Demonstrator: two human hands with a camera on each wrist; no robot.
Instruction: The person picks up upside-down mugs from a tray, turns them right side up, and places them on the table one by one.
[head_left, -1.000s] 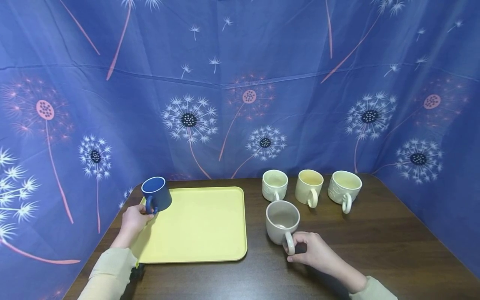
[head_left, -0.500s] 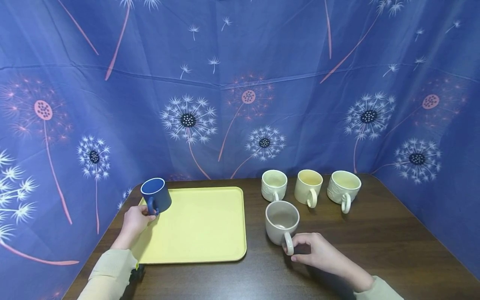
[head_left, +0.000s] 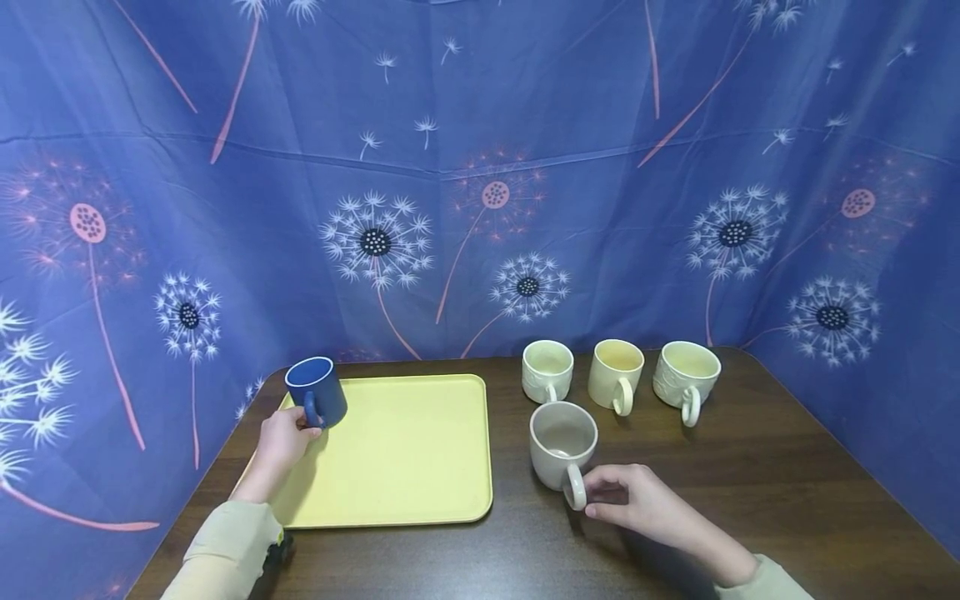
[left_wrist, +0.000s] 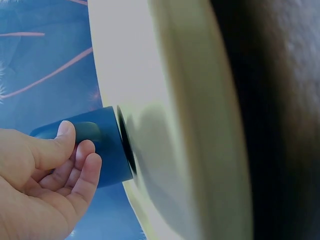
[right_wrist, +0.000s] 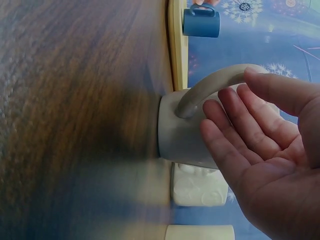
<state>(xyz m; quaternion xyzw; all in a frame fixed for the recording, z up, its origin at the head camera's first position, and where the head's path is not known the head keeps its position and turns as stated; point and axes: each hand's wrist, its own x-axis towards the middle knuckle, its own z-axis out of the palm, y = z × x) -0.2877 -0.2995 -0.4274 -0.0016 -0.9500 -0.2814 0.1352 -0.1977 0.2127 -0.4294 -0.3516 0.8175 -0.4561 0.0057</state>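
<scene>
My left hand (head_left: 282,440) pinches the handle of a dark blue mug (head_left: 321,398) over the back left corner of a yellow tray (head_left: 397,450). In the left wrist view the blue mug (left_wrist: 107,162) leans slightly, its dark underside showing beside the tray. A taupe-grey mug (head_left: 558,458) stands upright on the brown table (head_left: 480,562), right of the tray. Beside its handle is my right hand (head_left: 633,504), thumb and fingers apart. In the right wrist view the thumb tip overlaps the handle (right_wrist: 210,90), while the loosely bent fingers lie in front of the mug's wall.
Behind the grey mug stand a pale cream mug (head_left: 546,379), a yellowish mug (head_left: 606,383) and a carved cream mug (head_left: 678,387), in a row with handles forward. A blue dandelion-print cloth (head_left: 465,108) hangs around the table's back and sides.
The blue mug has shifted slightly, lately to the right with my left hand. My right hand has drawn back a little to the right, its thumb coming off the grey mug's handle; that mug stays put.
</scene>
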